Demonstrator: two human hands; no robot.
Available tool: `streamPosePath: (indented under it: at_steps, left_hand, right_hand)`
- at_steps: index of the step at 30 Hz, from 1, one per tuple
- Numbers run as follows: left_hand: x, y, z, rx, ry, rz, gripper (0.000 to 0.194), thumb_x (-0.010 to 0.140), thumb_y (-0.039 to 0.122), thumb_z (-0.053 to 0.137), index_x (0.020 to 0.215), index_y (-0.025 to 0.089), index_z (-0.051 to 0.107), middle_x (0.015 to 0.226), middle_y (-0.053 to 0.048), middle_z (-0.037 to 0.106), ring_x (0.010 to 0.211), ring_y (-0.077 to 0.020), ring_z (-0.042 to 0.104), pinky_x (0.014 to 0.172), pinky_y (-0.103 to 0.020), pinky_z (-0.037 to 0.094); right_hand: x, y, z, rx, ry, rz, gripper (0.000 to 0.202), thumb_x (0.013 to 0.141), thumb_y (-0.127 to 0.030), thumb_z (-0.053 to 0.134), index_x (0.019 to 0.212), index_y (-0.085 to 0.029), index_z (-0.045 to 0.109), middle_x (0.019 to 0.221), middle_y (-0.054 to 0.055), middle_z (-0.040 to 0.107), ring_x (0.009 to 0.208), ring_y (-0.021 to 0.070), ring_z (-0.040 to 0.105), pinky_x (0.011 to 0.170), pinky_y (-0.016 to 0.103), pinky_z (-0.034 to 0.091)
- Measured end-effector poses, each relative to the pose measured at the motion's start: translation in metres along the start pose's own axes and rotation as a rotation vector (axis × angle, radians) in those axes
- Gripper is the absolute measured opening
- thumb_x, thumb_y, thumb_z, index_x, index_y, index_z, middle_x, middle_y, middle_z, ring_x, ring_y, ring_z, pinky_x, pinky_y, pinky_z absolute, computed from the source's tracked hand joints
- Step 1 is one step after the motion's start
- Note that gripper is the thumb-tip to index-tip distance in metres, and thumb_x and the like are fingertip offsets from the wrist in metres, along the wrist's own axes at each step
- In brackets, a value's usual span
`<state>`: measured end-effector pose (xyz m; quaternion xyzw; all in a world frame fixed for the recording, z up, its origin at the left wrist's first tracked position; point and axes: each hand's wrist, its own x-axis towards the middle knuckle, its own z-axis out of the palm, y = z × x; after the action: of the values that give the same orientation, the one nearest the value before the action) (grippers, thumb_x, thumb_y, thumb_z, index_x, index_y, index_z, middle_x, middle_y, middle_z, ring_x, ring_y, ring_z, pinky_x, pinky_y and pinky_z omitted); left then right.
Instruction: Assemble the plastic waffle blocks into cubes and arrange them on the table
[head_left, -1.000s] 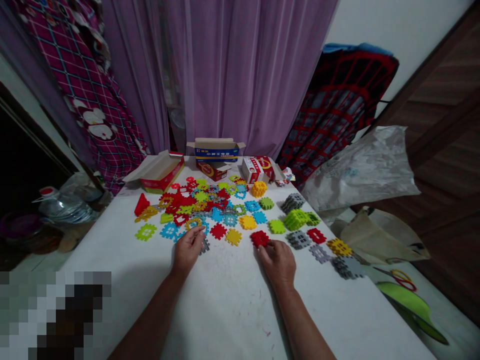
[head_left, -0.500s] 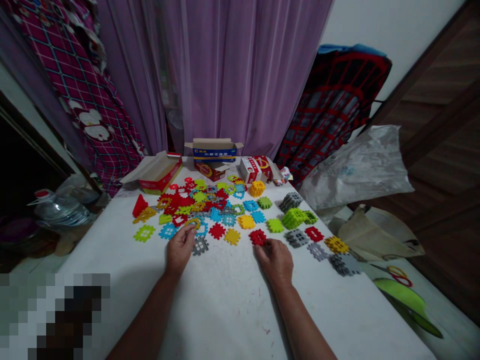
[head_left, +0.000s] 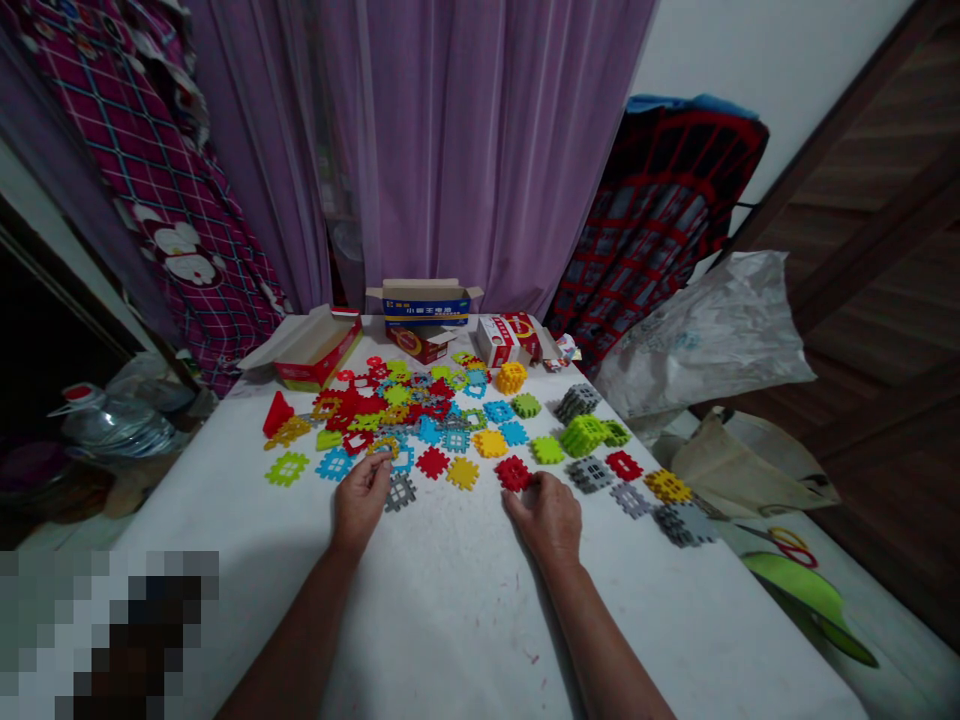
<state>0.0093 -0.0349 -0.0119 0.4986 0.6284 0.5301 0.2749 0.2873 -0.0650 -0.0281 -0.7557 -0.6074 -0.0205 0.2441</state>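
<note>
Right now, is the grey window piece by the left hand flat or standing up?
Flat: the grey window piece lies on the table, openings facing up, beside the left hand.

The tiles [head_left: 433,462] look plastic, boxes [head_left: 424,312] cardboard, the curtain [head_left: 450,150] cloth.

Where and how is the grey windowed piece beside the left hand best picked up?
Probably by the toothed right edge, coming from the near right: the grey piece lies flat with bare table on that side, while the left hand overlaps its left side in view and a blue piece lies beyond it.
</note>
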Motion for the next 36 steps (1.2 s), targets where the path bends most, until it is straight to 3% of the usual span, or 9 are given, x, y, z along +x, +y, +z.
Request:
streamPosePath:
  at_steps: [4, 9, 16, 25, 32, 36]
  left_hand:
    - [0.0, 0.0, 0.0, 0.035, -0.002, 0.01, 0.037, 0.075, 0.048, 0.055, 0.091, 0.019, 0.072, 0.062, 0.0, 0.066, 0.05, -0.0135, 0.06, 0.048, -0.022, 0.045]
    - [-0.001, -0.002, 0.0, 0.051, -0.014, 0.011, 0.037, 0.075, 0.047, 0.054, 0.092, 0.019, 0.072, 0.06, 0.001, 0.065, 0.049, -0.0129, 0.058, 0.048, -0.022, 0.045]
    - [-0.001, -0.007, 0.001, 0.072, -0.032, 0.018, 0.038, 0.077, 0.048, 0.054, 0.095, 0.02, 0.072, 0.063, 0.001, 0.067, 0.053, -0.0132, 0.061, 0.051, -0.021, 0.047]
    - [-0.002, -0.011, 0.002, 0.127, -0.009, 0.075, 0.032, 0.082, 0.043, 0.051, 0.095, 0.022, 0.072, 0.08, -0.001, 0.073, 0.061, -0.0133, 0.064, 0.059, -0.023, 0.052]
    - [0.021, -0.012, -0.029, 0.412, 0.182, 0.222, 0.027, 0.087, 0.033, 0.05, 0.1, 0.021, 0.07, 0.102, -0.007, 0.072, 0.093, -0.0203, 0.066, 0.085, -0.031, 0.052]
    - [0.032, -0.02, -0.048, 0.719, 0.108, 0.254, 0.03, 0.083, 0.026, 0.057, 0.11, 0.021, 0.069, 0.117, -0.011, 0.067, 0.11, -0.0269, 0.059, 0.098, -0.041, 0.045]
  right_hand:
    - [0.0, -0.001, 0.0, -0.029, -0.006, -0.009, 0.038, 0.076, -0.047, 0.064, 0.099, -0.016, 0.06, 0.088, 0.009, 0.066, 0.087, 0.0254, 0.059, 0.074, 0.033, 0.037]
    - [-0.002, 0.001, 0.003, -0.006, 0.068, -0.057, 0.05, 0.077, -0.048, 0.064, 0.114, -0.014, 0.056, 0.103, 0.011, 0.065, 0.095, 0.0254, 0.058, 0.078, 0.033, 0.038]
    - [-0.001, 0.002, 0.004, -0.004, 0.086, -0.131, 0.03, 0.081, -0.041, 0.059, 0.101, -0.018, 0.062, 0.1, 0.008, 0.063, 0.092, 0.0227, 0.056, 0.075, 0.032, 0.036]
    - [-0.002, 0.003, 0.004, -0.022, 0.066, -0.143, 0.033, 0.082, -0.045, 0.059, 0.101, -0.018, 0.062, 0.1, 0.009, 0.064, 0.091, 0.0239, 0.057, 0.074, 0.033, 0.037]
    - [-0.002, 0.008, 0.008, 0.032, 0.128, -0.137, 0.039, 0.085, -0.051, 0.052, 0.101, -0.016, 0.06, 0.098, 0.013, 0.064, 0.091, 0.0268, 0.058, 0.074, 0.035, 0.04]
    - [-0.001, 0.011, 0.011, 0.058, 0.112, -0.161, 0.04, 0.089, -0.053, 0.045, 0.099, -0.017, 0.06, 0.096, 0.013, 0.065, 0.088, 0.0262, 0.059, 0.072, 0.036, 0.041]
